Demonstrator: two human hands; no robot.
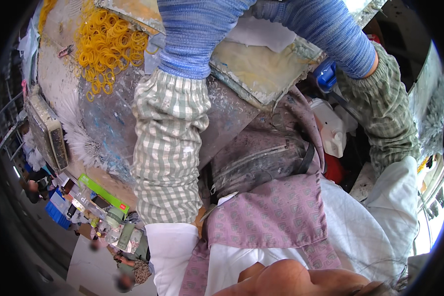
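Both of my forearms rise to the top edge, in green-and-white checked sleeve covers with blue knitted gloves above them. My left hand (pixel 195 29) is over a stained worktable (pixel 108 118), just right of a heap of yellow rubber bands (pixel 108 47). My right hand (pixel 301 19) reaches across a stained pale board (pixel 261 74). The fingers of both hands are cut off by the frame's upper edge, so what they hold is hidden.
A white feathery bundle (pixel 81 135) and a flat grey device (pixel 49 135) lie on the table's left side. A blue container (pixel 325 74) and a white plastic jug (pixel 333 130) sit under my right arm. A dirty grey apron (pixel 261 158) and pink cloth (pixel 271 212) cover my body. Other people (pixel 130 269) stand lower left.
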